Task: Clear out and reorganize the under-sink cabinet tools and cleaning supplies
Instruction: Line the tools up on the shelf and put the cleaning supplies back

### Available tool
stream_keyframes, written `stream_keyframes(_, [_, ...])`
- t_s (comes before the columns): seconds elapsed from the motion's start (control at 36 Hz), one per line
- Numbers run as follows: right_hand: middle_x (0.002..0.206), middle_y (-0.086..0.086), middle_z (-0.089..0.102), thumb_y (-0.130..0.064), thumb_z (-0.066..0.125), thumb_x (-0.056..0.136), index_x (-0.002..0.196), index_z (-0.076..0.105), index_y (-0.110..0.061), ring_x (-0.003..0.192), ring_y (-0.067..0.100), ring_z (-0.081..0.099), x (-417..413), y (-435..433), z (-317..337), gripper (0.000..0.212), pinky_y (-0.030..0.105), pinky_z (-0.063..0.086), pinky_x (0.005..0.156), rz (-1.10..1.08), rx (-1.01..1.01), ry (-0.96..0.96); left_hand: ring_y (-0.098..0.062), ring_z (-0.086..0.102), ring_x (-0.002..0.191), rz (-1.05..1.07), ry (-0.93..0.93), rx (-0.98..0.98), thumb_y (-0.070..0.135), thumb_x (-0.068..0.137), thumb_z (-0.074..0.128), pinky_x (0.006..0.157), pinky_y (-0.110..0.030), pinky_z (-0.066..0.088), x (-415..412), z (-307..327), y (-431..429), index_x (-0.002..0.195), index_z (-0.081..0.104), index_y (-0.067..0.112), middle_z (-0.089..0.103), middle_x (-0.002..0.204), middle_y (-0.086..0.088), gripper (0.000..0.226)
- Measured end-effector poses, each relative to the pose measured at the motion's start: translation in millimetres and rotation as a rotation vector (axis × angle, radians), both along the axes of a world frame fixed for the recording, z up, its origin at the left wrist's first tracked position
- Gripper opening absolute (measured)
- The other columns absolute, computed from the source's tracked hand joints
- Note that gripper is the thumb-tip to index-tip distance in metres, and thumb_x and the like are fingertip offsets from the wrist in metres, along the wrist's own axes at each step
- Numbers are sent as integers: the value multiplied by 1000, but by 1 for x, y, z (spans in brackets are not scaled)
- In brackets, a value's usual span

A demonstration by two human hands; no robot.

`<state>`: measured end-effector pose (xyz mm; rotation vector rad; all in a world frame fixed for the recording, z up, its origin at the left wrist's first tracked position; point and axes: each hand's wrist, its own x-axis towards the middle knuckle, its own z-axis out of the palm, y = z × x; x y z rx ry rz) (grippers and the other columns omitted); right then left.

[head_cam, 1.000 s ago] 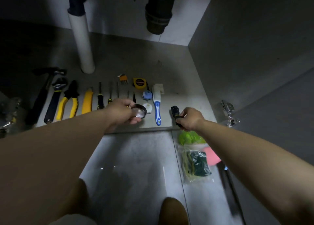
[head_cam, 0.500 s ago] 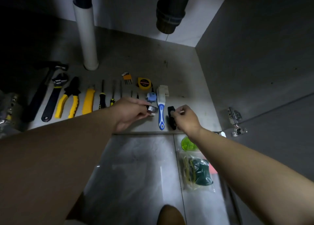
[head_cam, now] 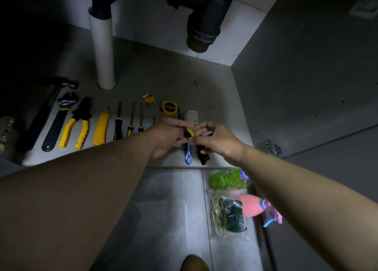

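White pipe [head_cam: 103,51], dark drain trap [head_cam: 202,31], door hinge [head_cam: 273,148]

Wrench [head_cam: 58,123] lies between pliers [head_cam: 78,123] and, seemingly, hammer [head_cam: 47,109].

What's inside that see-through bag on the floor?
The clear bag holds a dark green bundle and yellowish strands. Whatever lies beneath them is hidden.

Dim under-sink space: grey cabinet base [head_cam: 163,76], grey right side panel [head_cam: 306,76] with metal hinge [head_cam: 274,148], white back wall [head_cam: 143,21]. White pipe [head_cam: 103,51] stands on the base, dark drain trap [head_cam: 204,25] hangs above. Glossy grey floor tiles [head_cam: 163,209] in front.
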<state>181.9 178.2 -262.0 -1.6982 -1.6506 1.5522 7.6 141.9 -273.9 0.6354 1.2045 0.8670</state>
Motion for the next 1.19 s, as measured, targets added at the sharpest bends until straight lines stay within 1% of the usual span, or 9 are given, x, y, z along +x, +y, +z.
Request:
stream_keyframes(0.17, [100, -1, 65, -21, 85, 76, 117, 65, -14, 82, 8, 62, 18, 31, -12, 46, 12, 48, 63, -26, 170, -239, -19, 65, 100, 10, 133, 36, -9, 97, 51, 82, -33, 58, -4, -9, 7, 123, 61, 23, 62, 125, -7, 43])
stream_keyframes(0.31, [92, 10, 70, -37, 79, 76, 95, 72, -10, 87, 28, 65, 23, 59, -35, 34, 34, 48, 70, 67, 375, -625, -27, 64, 111, 59, 319, 104, -7, 95, 54, 90, -42, 58, -18, -26, 8, 108, 68, 18, 67, 116, -6, 32])
stream_keyframes(0.44, [110, 15, 68, -40, 77, 80, 114, 68, -6, 100, 33, 63, 11, 77, -59, 48, 27, 41, 70, 125, 408, -718, -33, 63, 109, 33, 563, 210, -13, 93, 48, 93, -44, 55, -31, -40, 1, 110, 69, 5, 67, 111, -15, 32])
stream_keyframes(0.56, [122, 20, 63, -30, 71, 86, 124, 60, -5, 117, 36, 55, 2, 84, -74, 47, 34, 48, 87, 156, 379, -768, -28, 61, 109, -102, 744, 277, -7, 95, 48, 88, -34, 52, -37, -47, -6, 113, 69, 6, 66, 115, -14, 31])
stream_keyframes(0.69, [125, 22, 58, -23, 69, 85, 127, 57, -6, 111, 38, 58, 3, 82, -79, 47, 34, 48, 85, 115, 332, -760, -29, 61, 112, -216, 761, 314, -8, 94, 48, 98, -42, 51, -36, -47, -9, 113, 69, 9, 66, 118, -15, 33])
stream_keyframes(0.83, [128, 20, 57, -26, 73, 81, 136, 53, -11, 112, 35, 59, 18, 75, -64, 61, 36, 52, 93, 90, 334, -689, -28, 62, 104, -268, 779, 393, -8, 91, 52, 87, -34, 52, -29, -45, -10, 108, 71, 8, 67, 110, -13, 30])
stream_keyframes(0.97, [124, 16, 52, -20, 66, 85, 131, 57, -17, 102, 27, 61, 52, 63, -35, 47, 23, 46, 85, 102, 419, -666, -26, 64, 105, -361, 804, 453, -7, 89, 55, 97, -40, 51, -14, -39, -12, 106, 70, 10, 68, 111, -11, 29])
stream_keyframes(1.06, [117, 12, 54, -19, 64, 85, 122, 63, -20, 96, 26, 63, 82, 50, -9, 37, 17, 38, 81, 135, 453, -762, -26, 64, 100, -429, 795, 455, -2, 90, 53, 93, -41, 52, 0, -31, -14, 97, 67, 21, 67, 108, -10, 28])
stream_keyframes(1.19, [103, 10, 67, -32, 60, 85, 91, 63, -25, 97, 32, 64, 129, 13, 37, 9, 30, 48, 77, 238, 396, -1025, -24, 63, 100, -572, 767, 448, 3, 96, 43, 90, -40, 54, 33, -17, -17, 104, 67, 23, 66, 113, -9, 32])
